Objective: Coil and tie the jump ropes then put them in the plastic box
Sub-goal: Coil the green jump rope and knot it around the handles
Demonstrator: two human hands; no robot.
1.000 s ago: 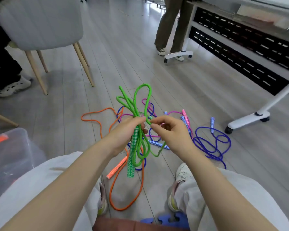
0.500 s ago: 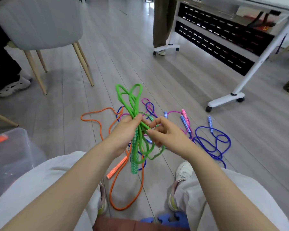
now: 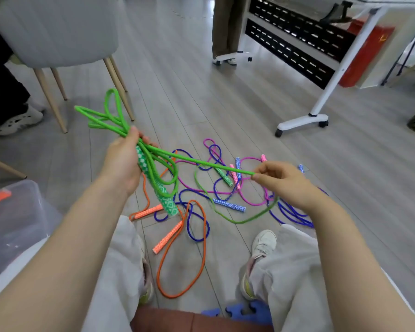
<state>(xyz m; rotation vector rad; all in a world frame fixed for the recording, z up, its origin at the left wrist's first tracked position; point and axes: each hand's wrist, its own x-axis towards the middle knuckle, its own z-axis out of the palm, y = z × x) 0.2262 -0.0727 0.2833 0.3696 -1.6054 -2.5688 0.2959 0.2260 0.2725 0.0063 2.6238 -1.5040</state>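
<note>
My left hand (image 3: 125, 161) grips the folded bundle of the green jump rope (image 3: 106, 117) together with one green patterned handle (image 3: 162, 190); loops stick out up-left of the fist. My right hand (image 3: 282, 178) pinches a taut strand of the same rope, pulled out to the right. The slack hangs down to the floor, and the other green handle (image 3: 224, 177) lies there. On the floor lie an orange rope (image 3: 197, 267), a blue rope (image 3: 290, 213) and a pink rope (image 3: 249, 200), loose and tangled. The clear plastic box (image 3: 17, 221) stands at the left edge.
A grey chair (image 3: 58, 32) with wooden legs stands at the back left. Beside it is a seated person's shoe (image 3: 17, 121). A white wheeled table frame (image 3: 302, 122) stands at the right, and another person's legs (image 3: 225, 25) at the back. My own shoes (image 3: 261, 245) flank the ropes.
My hands were together on the green bundle; now the right hand has pulled a strand out to the right. The left hand has tilted the bundle up-left. My head has turned right.
</note>
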